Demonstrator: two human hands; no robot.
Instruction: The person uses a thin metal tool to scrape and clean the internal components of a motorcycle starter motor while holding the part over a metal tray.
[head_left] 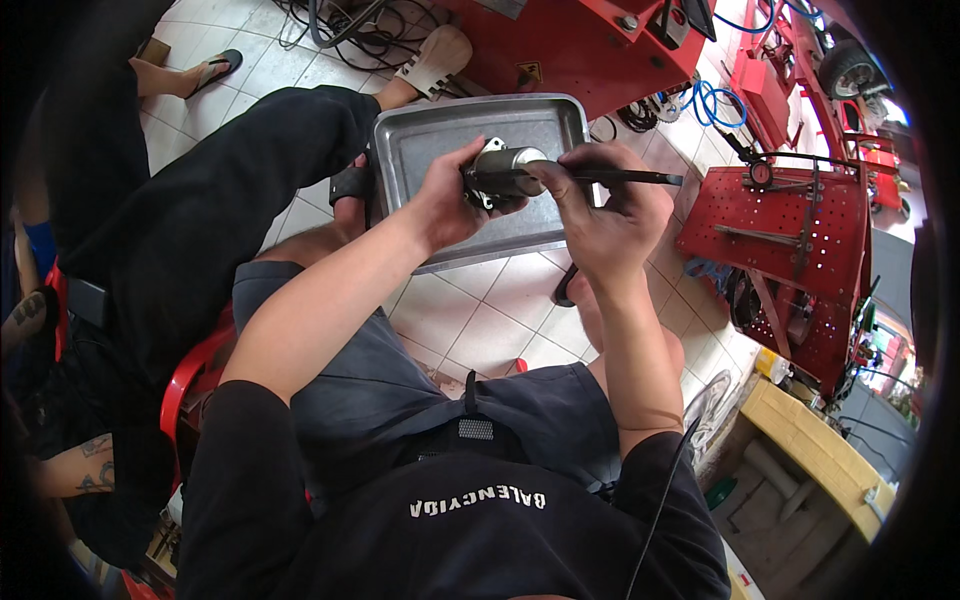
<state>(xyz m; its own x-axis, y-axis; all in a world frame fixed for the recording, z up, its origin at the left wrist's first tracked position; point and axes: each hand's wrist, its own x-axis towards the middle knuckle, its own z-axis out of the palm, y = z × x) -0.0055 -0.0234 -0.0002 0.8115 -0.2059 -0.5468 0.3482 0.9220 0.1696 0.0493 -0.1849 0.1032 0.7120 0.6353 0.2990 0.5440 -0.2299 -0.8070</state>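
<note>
White floor tiles (480, 320) carry every item in view. Red machine housing (580, 45) occupies the top centre, with black cables (350, 25) bundled at its left. A red perforated stand (790, 250) stands at the right, near a blue coiled hose (712, 103).

A second person in black clothing (190, 210) sits at the left, on a red plastic chair (190, 375). That person's sandalled foot (435, 62) rests just beside the upper left corner of the tray.

The grey metal tray (440, 140) lies on the floor tiles ahead of the person's knees. Its rim is raised and its corners are rounded.

The left hand (450, 200) is raised above the tray. Its fingers are closed around a cylindrical metal part (505, 170), which has a grey barrel and a pale flanged end. The barrel points to the right, toward the other hand.

The right hand (610, 215) is raised above the right edge of the tray. Its fingers are pinched narrow around a thin black tool (630, 178). The tool lies roughly level; its right end projects past the hand, and its left end meets the end of the cylindrical metal part. The contact point itself is too small to resolve.
</note>
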